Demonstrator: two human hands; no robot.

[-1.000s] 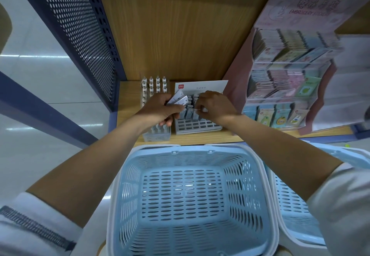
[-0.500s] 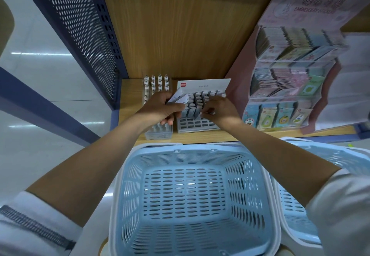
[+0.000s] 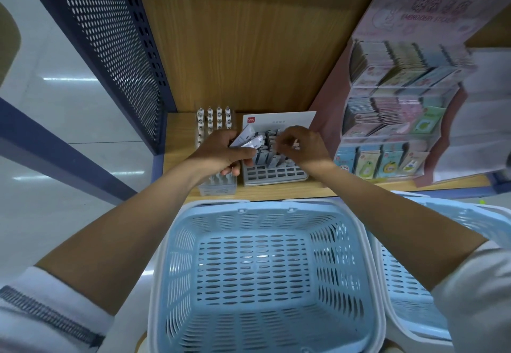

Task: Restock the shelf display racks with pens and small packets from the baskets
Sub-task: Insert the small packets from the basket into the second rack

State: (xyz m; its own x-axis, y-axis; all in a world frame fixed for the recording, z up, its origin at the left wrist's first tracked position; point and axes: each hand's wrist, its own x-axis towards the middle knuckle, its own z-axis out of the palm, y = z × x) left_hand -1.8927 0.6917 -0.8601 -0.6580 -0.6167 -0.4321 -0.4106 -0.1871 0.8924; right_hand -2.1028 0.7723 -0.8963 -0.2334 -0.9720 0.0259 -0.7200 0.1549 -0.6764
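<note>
Packets [image 3: 247, 140]: your left hand [image 3: 221, 151] is clamped on a few white ones, just left of the grid rack [image 3: 273, 172] on the shelf [image 3: 179, 142]. Right hand [image 3: 301, 146] over the rack's filled slots, fingers curled; can't tell if pinching anything. Basket [image 3: 265, 269] below.
</note>
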